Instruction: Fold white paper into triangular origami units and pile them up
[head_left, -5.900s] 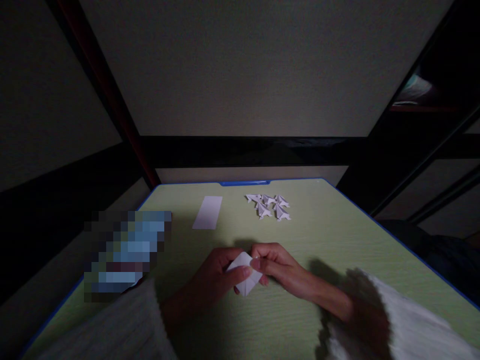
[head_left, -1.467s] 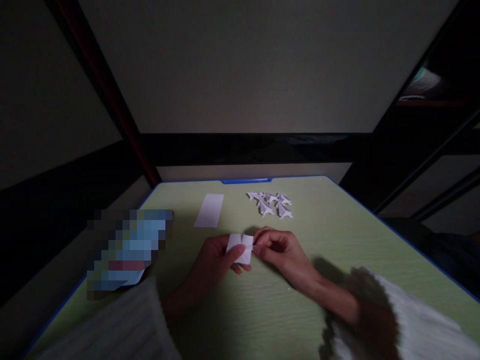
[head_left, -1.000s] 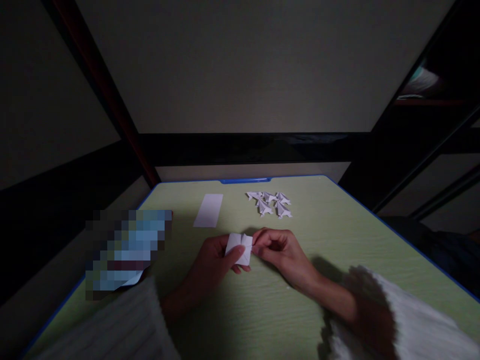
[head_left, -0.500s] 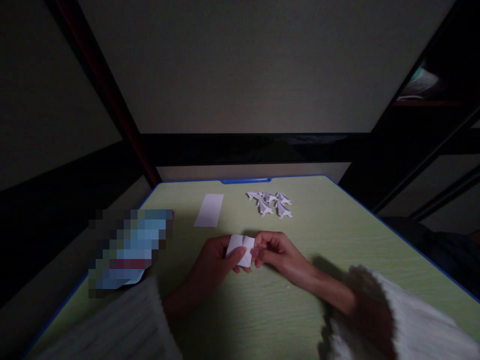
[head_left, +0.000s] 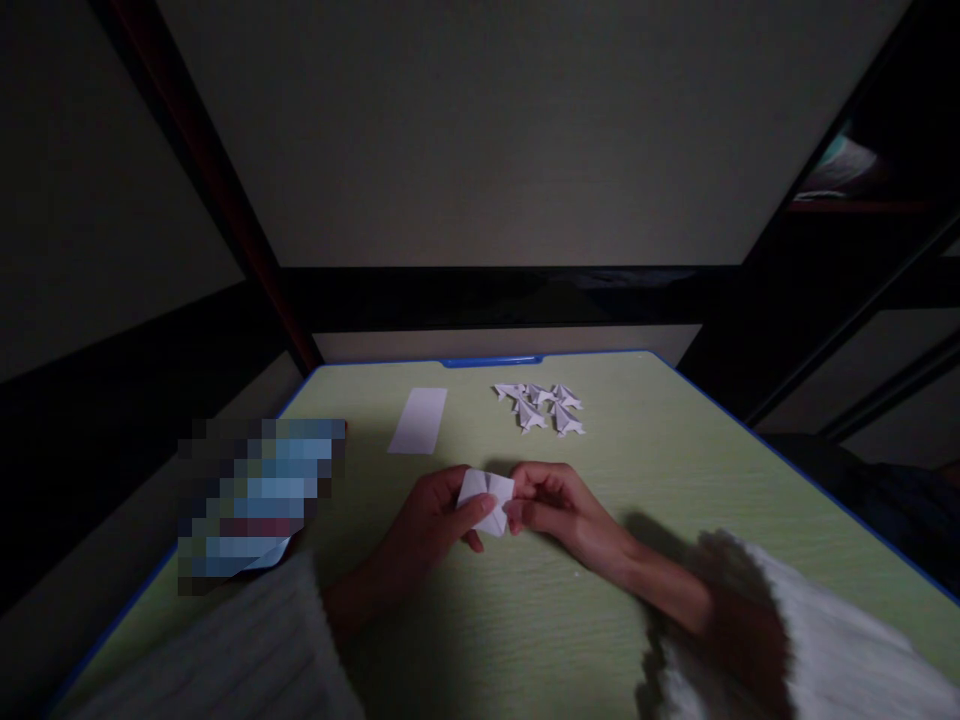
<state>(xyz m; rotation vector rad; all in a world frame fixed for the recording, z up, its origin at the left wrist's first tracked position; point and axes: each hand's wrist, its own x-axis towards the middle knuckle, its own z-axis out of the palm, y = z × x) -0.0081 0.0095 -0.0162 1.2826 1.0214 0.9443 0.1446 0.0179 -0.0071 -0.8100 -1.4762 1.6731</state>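
Note:
A small folded white paper (head_left: 480,487) with crease lines is held above the table between both hands. My left hand (head_left: 435,515) grips its left side, thumb lying across the front and fingers behind. At the right edge, my right hand (head_left: 555,505) pinches the paper between thumb and curled fingers. Beyond the hands lie several folded white paper figures (head_left: 529,412), grouped close together. To their left a flat white sheet of paper (head_left: 418,420) rests on the table.
The light green table (head_left: 660,460) has a blue rim and a blue handle piece (head_left: 491,361) at its far edge. A blurred-out bluish object (head_left: 270,500) lies at the left side. A pale panel (head_left: 487,130) rises behind the table.
The folded paper has tilted slightly clockwise and shifted a little to the right in my hands. My left fingers beneath it have moved slightly. The figures and loose sheet are unchanged.

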